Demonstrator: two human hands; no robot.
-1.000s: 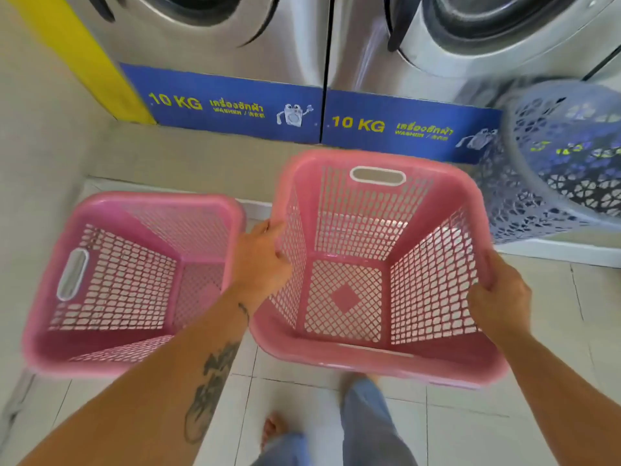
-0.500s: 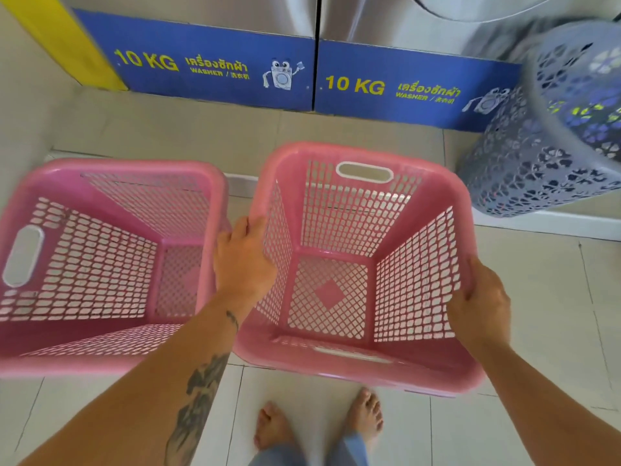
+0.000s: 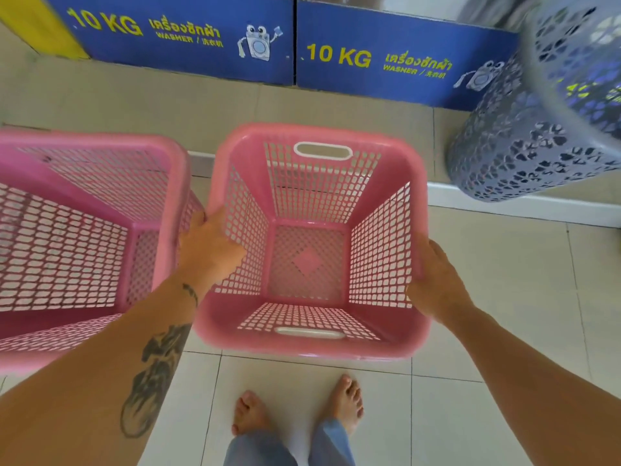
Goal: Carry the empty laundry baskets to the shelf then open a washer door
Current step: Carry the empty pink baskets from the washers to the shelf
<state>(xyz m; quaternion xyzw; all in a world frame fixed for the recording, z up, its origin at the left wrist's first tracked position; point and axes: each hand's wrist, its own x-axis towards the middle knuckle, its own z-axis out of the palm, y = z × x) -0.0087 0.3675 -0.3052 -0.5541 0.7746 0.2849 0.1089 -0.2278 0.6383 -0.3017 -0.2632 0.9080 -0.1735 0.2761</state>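
An empty pink mesh laundry basket with white handle slots is held above the tiled floor in front of me. My left hand grips its left rim and my right hand grips its right rim. A second empty pink basket stands just to the left, close against my left hand. Only the blue "10 KG" base panels of two washers show at the top; their doors are out of view.
A grey perforated round basket leans at the upper right on a raised beige step below the washers. My bare feet stand on the tiled floor under the held basket. A yellow panel sits at the top left.
The view has tilted downward: the washer doors have left the frame and my feet have come into view. Both hands keep their grip on the basket, and the left basket looms larger.
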